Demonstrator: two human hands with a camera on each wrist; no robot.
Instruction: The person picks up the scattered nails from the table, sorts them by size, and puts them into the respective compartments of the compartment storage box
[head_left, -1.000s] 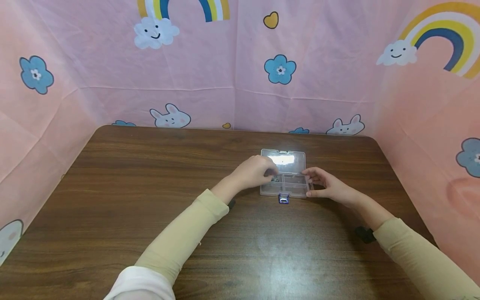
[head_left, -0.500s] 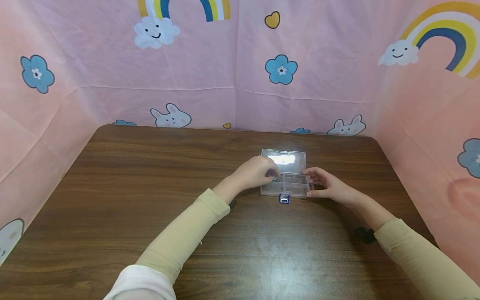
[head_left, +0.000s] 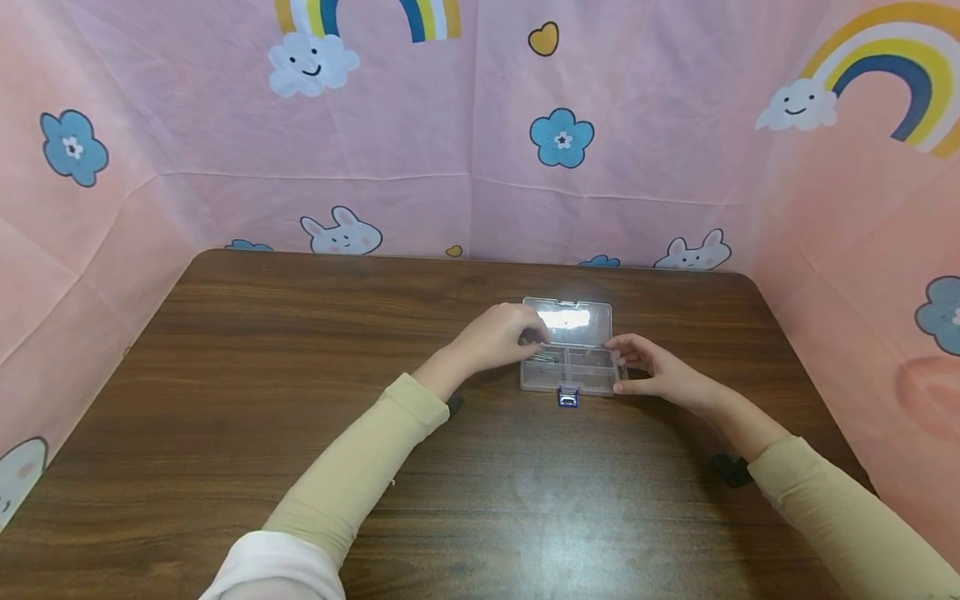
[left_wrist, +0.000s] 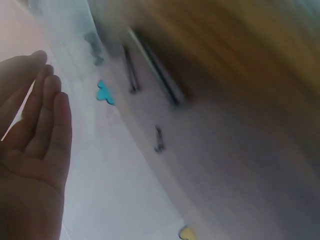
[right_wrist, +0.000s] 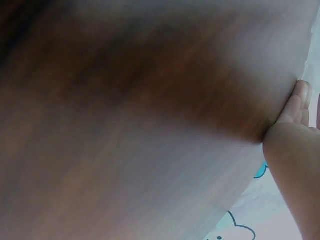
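A clear plastic compartment box (head_left: 543, 378) lies on the table, its lid (head_left: 594, 330) folded back. At its front edge is a blue-rimmed latch (head_left: 568, 397). Several thin, shiny metal pieces (head_left: 546, 357) lie in the back left compartment; their kind is too small to tell. My left hand (head_left: 497, 337) hovers over that compartment's left side. In the left wrist view its fingers (left_wrist: 61, 120) are nearly straight, thumb close to them, with nothing visible between. My right hand (head_left: 651, 372) holds the box's right side, thumb at the front corner and fingers farther back.
The brown wood-grain table (head_left: 300, 350) extends around the box on every side. A pink printed cloth (head_left: 420, 125) hangs behind it and along both sides. Dark wrist-worn devices (head_left: 729, 470) sit under the forearms.
My left hand has risen slightly and drawn back to the left, uncovering more of the metal pieces in the back left compartment. The right hand and the box stay in place.
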